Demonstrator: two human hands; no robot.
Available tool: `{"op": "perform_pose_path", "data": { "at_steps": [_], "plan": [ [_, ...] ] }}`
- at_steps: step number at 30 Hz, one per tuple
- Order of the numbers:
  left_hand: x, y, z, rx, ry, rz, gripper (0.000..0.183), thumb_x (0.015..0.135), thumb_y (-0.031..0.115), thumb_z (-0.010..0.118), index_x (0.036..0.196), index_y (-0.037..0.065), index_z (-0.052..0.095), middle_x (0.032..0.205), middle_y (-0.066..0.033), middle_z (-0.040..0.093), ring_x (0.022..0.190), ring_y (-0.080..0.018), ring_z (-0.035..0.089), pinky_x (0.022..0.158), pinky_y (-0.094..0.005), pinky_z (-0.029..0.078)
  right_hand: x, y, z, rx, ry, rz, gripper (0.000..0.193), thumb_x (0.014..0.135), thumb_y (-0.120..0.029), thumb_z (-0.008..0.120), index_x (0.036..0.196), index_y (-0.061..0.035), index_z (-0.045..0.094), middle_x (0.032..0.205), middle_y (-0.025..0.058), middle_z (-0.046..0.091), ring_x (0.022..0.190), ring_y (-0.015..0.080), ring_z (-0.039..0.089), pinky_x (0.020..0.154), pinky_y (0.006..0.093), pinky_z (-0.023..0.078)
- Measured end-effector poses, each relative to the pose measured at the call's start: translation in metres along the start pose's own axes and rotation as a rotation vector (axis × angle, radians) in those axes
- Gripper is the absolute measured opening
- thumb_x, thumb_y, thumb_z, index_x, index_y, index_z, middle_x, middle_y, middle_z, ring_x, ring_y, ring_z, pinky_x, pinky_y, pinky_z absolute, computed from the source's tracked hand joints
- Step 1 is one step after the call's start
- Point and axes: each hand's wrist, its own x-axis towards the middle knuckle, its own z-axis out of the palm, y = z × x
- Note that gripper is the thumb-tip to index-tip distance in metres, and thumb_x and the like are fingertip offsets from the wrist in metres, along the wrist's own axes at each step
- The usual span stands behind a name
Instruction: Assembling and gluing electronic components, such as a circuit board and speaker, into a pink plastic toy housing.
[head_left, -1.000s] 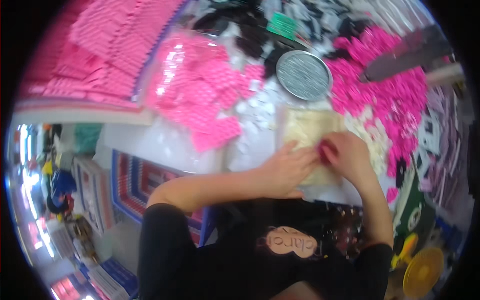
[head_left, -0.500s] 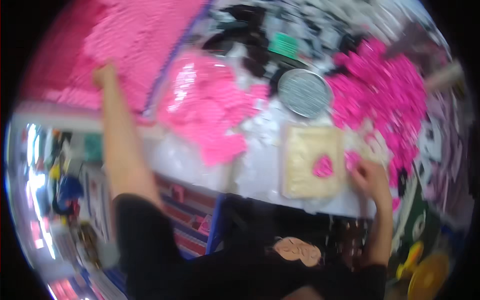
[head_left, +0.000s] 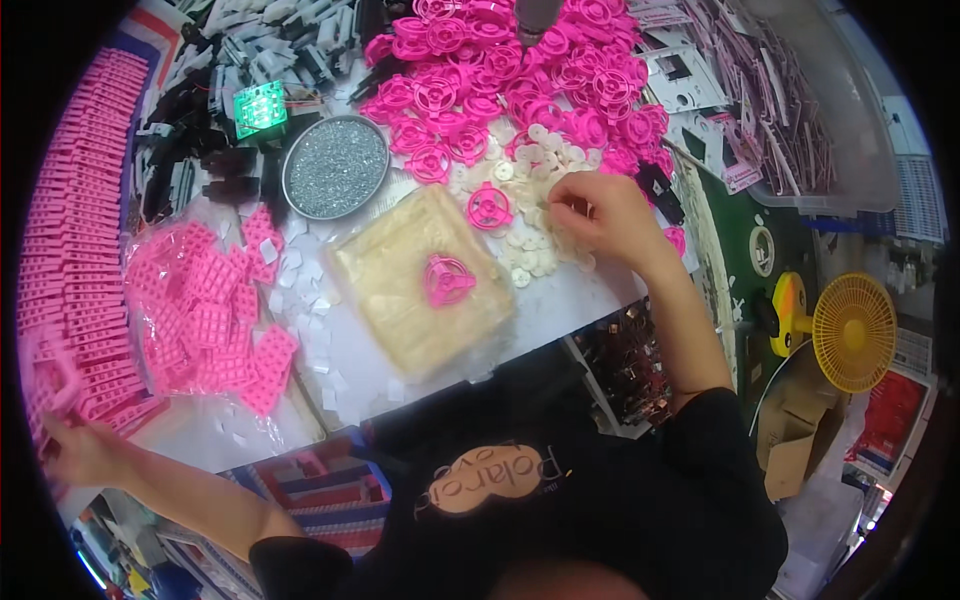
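Observation:
At the far left edge, my left hand [head_left: 78, 452] has its fingers closed at the lower end of a blurred pink plastic frame [head_left: 52, 375], beside stacked rows of similar pink parts [head_left: 95, 200]. My right hand [head_left: 610, 222] is over a pile of small white plastic discs [head_left: 530, 245], fingertips pinched together; what they hold, if anything, is hidden. Left of that pile lies a pink round spoked part [head_left: 489, 206]. Another pink spoked part [head_left: 448, 281] rests on a cream-coloured, plastic-wrapped square pad [head_left: 400, 330] in front of me.
A round metal tin of small silvery pieces [head_left: 335, 167] stands behind the pad, near a lit green circuit board [head_left: 260, 109]. A clear bag of pink grid pieces [head_left: 190, 320] lies left. Pink spoked parts [head_left: 510, 70] heap at the back. A yellow fan [head_left: 852, 332] stands right.
The view has swung left-to-right, so the table contents appear shifted left. My right hand has moved from beside the pad to the white discs; a pink spoked part now lies apart from it.

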Motion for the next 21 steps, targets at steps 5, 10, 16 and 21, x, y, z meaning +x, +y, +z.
{"op": "perform_pose_path", "data": {
  "at_steps": [5,10,16,21],
  "plan": [
    [-0.099,0.187,-0.030,-1.127,-0.863,-0.608,0.027,0.103,0.014,0.057,0.125,-0.001,0.062,0.118,-0.0163,0.064,0.109,-0.0279,0.063,0.092,-0.0364,0.052,-0.006,0.002,0.011,-0.099,0.030,-0.116,0.013,0.086,-0.011,0.071,0.095,-0.0030,0.073,0.082,0.0094,0.071,0.068,0.0194,0.067,0.063,0.0311,0.052],
    [-0.145,0.279,-0.035,-1.751,-1.184,-1.275,0.035,0.105,0.011,0.055,0.137,-0.003,0.052,0.121,-0.0112,0.066,0.109,-0.0190,0.064,0.095,-0.0338,0.051,0.000,0.009,0.001,-0.074,0.181,0.007,0.015,0.087,-0.012,0.070,0.098,-0.0026,0.073,0.083,0.0115,0.072,0.071,0.0214,0.069,0.064,0.0320,0.053],
    [-0.157,0.293,-0.043,-1.788,-1.168,-1.386,0.034,0.106,0.011,0.054,0.137,-0.001,0.052,0.118,-0.0091,0.066,0.100,-0.0145,0.064,0.082,-0.0280,0.049,0.043,0.076,-0.079,-0.362,0.614,0.109,0.019,0.089,-0.015,0.068,0.102,-0.0019,0.072,0.090,0.0138,0.075,0.081,0.0309,0.072,0.074,0.0390,0.055],
    [-0.160,0.287,-0.038,-1.789,-1.121,-1.356,0.037,0.106,0.010,0.053,0.141,-0.002,0.050,0.127,-0.0108,0.065,0.112,-0.0171,0.063,0.095,-0.0309,0.051,0.081,0.195,-0.160,-0.771,0.643,0.478,0.041,0.083,-0.030,0.070,0.115,-0.0037,0.069,0.111,0.0207,0.073,0.103,0.0400,0.069,0.091,0.0469,0.054]
  ]
}}
